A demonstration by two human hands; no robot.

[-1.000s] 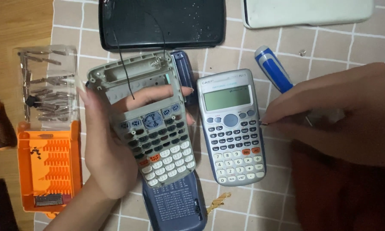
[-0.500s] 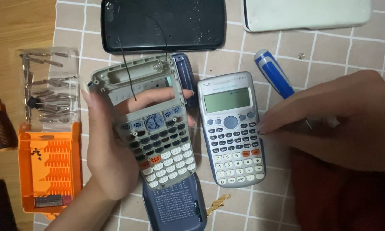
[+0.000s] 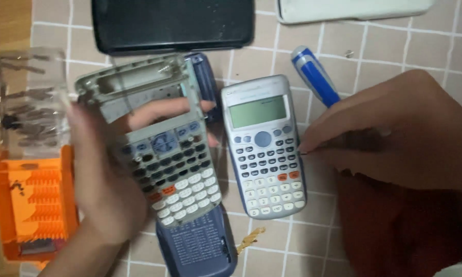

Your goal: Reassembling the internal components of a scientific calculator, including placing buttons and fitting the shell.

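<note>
My left hand (image 3: 105,174) grips a grey calculator front shell (image 3: 161,154) with its keypad, held tilted above the table; the screen window is an empty frame and my fingers show through it. My right hand (image 3: 395,133) rests on the checked cloth to the right, fingers pinched on the blue-handled screwdriver (image 3: 314,74), its tip end hidden under my hand. Between my hands lies an intact grey scientific calculator (image 3: 266,146), face up. A dark blue calculator back cover (image 3: 197,246) lies under the held shell.
A black rectangular case (image 3: 172,23) lies at the top, a white flat object (image 3: 354,9) at top right. An orange bit holder (image 3: 31,205) and a clear tray of metal bits (image 3: 28,97) sit at the left. A small brown scrap (image 3: 250,238) lies near the blue cover.
My left hand has tilted the open shell slightly and shifted it a little left. My right hand stays in place on the screwdriver.
</note>
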